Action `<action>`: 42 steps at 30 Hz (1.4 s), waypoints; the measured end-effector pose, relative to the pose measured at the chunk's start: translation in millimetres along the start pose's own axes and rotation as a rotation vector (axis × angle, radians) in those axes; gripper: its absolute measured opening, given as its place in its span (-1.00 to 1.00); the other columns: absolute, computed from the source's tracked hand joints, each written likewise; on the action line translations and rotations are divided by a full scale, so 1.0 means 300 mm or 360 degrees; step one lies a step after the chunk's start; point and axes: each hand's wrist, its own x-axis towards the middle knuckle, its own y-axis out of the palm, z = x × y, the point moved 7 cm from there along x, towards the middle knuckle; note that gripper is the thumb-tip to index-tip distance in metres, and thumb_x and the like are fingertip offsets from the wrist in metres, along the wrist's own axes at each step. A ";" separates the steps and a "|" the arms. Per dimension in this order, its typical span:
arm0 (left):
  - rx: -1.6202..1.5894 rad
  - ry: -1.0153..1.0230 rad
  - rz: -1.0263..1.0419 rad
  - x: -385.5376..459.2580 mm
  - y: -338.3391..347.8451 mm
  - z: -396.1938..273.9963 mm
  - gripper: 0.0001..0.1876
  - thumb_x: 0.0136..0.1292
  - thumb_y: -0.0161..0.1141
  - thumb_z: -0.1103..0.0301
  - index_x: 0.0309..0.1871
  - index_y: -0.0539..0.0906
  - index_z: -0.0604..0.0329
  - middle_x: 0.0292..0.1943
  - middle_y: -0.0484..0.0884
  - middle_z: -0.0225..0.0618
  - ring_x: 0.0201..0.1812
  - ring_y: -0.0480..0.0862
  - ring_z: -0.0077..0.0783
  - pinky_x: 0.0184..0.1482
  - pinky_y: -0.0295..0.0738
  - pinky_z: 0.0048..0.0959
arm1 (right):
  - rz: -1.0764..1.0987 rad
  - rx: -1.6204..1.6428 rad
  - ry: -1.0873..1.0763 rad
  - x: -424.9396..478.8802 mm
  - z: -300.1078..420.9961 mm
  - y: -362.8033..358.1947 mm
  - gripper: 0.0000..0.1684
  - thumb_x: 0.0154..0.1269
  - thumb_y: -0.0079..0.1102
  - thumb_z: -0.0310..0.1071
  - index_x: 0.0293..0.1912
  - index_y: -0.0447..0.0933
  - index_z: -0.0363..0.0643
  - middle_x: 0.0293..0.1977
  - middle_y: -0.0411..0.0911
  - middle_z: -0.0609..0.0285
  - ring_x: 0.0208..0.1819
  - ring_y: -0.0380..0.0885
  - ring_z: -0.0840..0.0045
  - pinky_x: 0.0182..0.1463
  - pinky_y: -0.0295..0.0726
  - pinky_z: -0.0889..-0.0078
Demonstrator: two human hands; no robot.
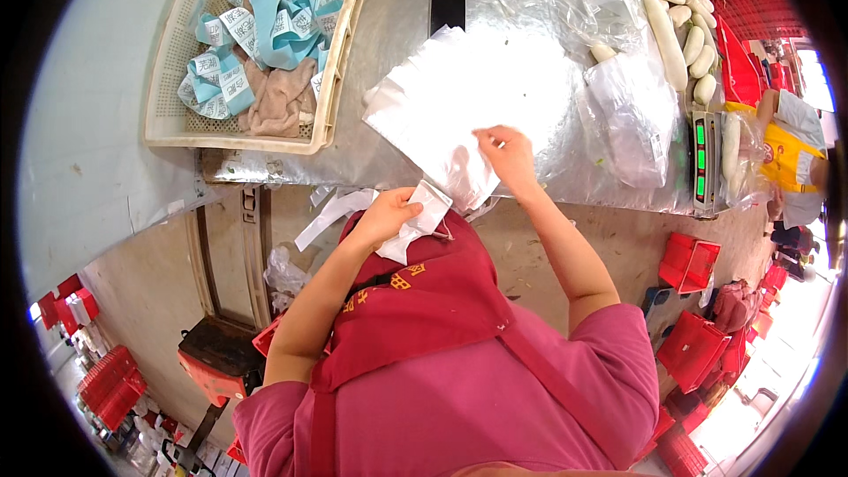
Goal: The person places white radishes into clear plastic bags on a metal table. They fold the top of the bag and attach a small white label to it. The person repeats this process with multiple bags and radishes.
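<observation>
My left hand (392,215) holds a small folded stack of white labels (432,204) between thumb and fingers, in front of my apron. A loose white strip (341,215) hangs to the left of it, below the table edge. My right hand (509,156) is over the near part of a fanned pile of thin white plastic bags (424,103), fingers bent and tips close together. A small white spot shows between these fingers, but glare hides whether it is a label or the bright background. A black phone (448,10) lies at the pile's far end, partly covered.
The metal table (371,169) bears a cream plastic crate (245,140) with blue-backed printed labels (278,30) and a brown cloth (278,96). At right are white radishes (664,46), clear bags (626,119) and a scale (703,162). A person in a yellow apron (788,149) stands beyond.
</observation>
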 end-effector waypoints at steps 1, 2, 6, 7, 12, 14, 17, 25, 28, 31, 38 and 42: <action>-0.0056 -0.0039 -0.0013 0.023 -0.031 0.040 -0.77 0.23 0.05 0.55 -0.05 0.53 0.37 -0.23 0.63 -0.35 -0.25 0.59 -0.58 -0.20 0.49 -0.57 | -0.0458 -0.0472 -0.0476 -0.004 0.076 -0.057 -0.90 0.08 0.22 -0.32 -0.38 0.67 -0.05 -0.43 0.62 0.28 -0.37 0.53 0.42 -0.13 0.41 0.31; -0.0113 -0.0078 -0.0027 0.040 -0.057 0.078 -0.75 0.21 0.04 0.58 -0.03 0.52 0.37 -0.22 0.63 -0.34 -0.24 0.60 -0.57 -0.19 0.50 -0.56 | -0.0430 -0.0796 -0.0713 -0.014 0.073 -0.015 -0.86 0.08 0.24 -0.28 -0.31 0.66 0.01 -0.37 0.60 0.30 -0.29 0.50 0.45 -0.05 0.35 0.28; -0.0300 -0.0029 -0.0098 0.024 -0.050 0.013 -0.66 0.14 -0.04 0.68 0.02 0.48 0.37 -0.17 0.63 -0.27 -0.20 0.62 -0.49 -0.13 0.53 -0.51 | 0.0149 -0.0356 -0.0493 -0.089 -0.145 0.184 -0.60 0.08 0.29 -0.16 -0.06 0.55 -0.02 -0.26 0.56 0.22 -0.20 0.49 0.32 -0.03 0.40 0.27; -0.0312 -0.0001 -0.0115 0.020 -0.057 0.002 -0.65 0.14 -0.05 0.68 0.03 0.48 0.37 -0.14 0.62 -0.25 -0.18 0.63 -0.47 -0.10 0.54 -0.49 | 0.0187 -0.0148 -0.0385 -0.095 -0.090 0.162 -0.57 0.06 0.30 -0.13 -0.05 0.54 -0.04 -0.22 0.55 0.19 -0.18 0.48 0.30 -0.03 0.41 0.27; -0.0153 0.0006 0.0026 0.013 -0.015 0.002 -0.62 0.10 -0.06 0.70 0.03 0.48 0.36 -0.18 0.63 -0.27 -0.20 0.63 -0.51 -0.16 0.53 -0.52 | 0.0814 0.0031 -0.0324 -0.182 0.085 0.194 -0.60 0.06 0.26 -0.11 -0.20 0.60 -0.22 -0.17 0.58 0.06 -0.15 0.50 0.23 -0.05 0.46 0.22; -0.0036 -0.0053 0.0048 0.011 -0.005 0.010 -0.64 0.11 -0.06 0.70 0.01 0.50 0.36 -0.19 0.63 -0.28 -0.21 0.63 -0.52 -0.16 0.53 -0.53 | 0.0731 0.0416 0.0182 -0.120 -0.084 0.205 -0.69 0.14 0.19 -0.21 -0.25 0.62 -0.26 -0.30 0.62 0.08 -0.14 0.54 0.31 -0.07 0.49 0.33; -0.0057 -0.0137 -0.0036 0.010 -0.042 0.045 -0.65 0.10 -0.05 0.71 -0.01 0.53 0.36 -0.18 0.63 -0.29 -0.20 0.63 -0.48 -0.14 0.54 -0.50 | 0.0075 0.0444 0.0333 -0.030 -0.207 0.126 -0.71 0.21 0.13 -0.29 -0.17 0.60 -0.31 -0.16 0.60 0.06 -0.03 0.53 0.44 -0.02 0.47 0.50; -0.0600 0.0083 -0.0387 -0.033 -0.188 0.024 -0.60 0.08 -0.08 0.73 0.03 0.48 0.33 -0.13 0.61 -0.24 -0.17 0.65 -0.35 -0.11 0.59 -0.40 | 0.0275 -0.0336 -0.0777 -0.200 -0.016 0.129 -0.60 0.13 0.19 -0.16 -0.05 0.58 -0.11 0.27 0.23 0.07 0.34 0.10 0.17 0.33 -0.01 -0.10; -0.0750 0.0289 -0.0415 -0.078 -0.305 -0.010 -0.59 0.09 -0.11 0.70 0.05 0.47 0.33 -0.13 0.61 -0.23 -0.13 0.63 -0.33 -0.07 0.57 -0.38 | 0.0432 -0.0555 -0.0742 -0.223 -0.084 0.169 -0.48 0.15 0.17 -0.12 0.11 0.46 -0.04 0.30 0.20 0.15 0.41 -0.04 0.18 0.37 -0.18 -0.20; -0.0857 0.0463 -0.0533 -0.180 -0.485 -0.045 -0.62 0.11 -0.06 0.64 0.04 0.46 0.26 -0.14 0.58 -0.28 -0.11 0.59 -0.30 0.02 0.50 -0.30 | 0.0444 -0.0553 -0.0672 -0.210 -0.135 0.177 -0.41 0.19 0.12 -0.08 0.17 0.37 -0.13 0.28 0.24 0.20 0.39 0.01 0.20 0.36 -0.15 -0.20; -0.1297 0.0909 -0.1155 -0.762 -1.194 0.058 -0.62 0.11 -0.02 0.51 0.05 0.48 0.26 0.04 0.55 -0.14 0.12 0.49 -0.08 0.20 0.33 -0.04 | -0.0800 -0.0012 -0.0085 -0.044 -0.242 -0.119 -0.61 0.21 0.10 -0.32 0.05 0.49 -0.17 0.01 0.47 0.05 0.03 0.39 0.21 0.16 0.26 0.18; -0.1406 0.1145 -0.1843 -1.389 -1.725 0.307 -0.54 0.03 0.01 0.49 0.09 0.42 0.30 0.13 0.47 -0.11 0.21 0.38 -0.06 0.33 0.12 -0.02 | -0.0441 -0.0890 -0.0915 -0.089 -0.021 0.016 -0.71 0.06 0.16 -0.38 -0.15 0.59 0.02 -0.26 0.51 0.42 -0.24 0.44 0.47 -0.09 0.36 0.23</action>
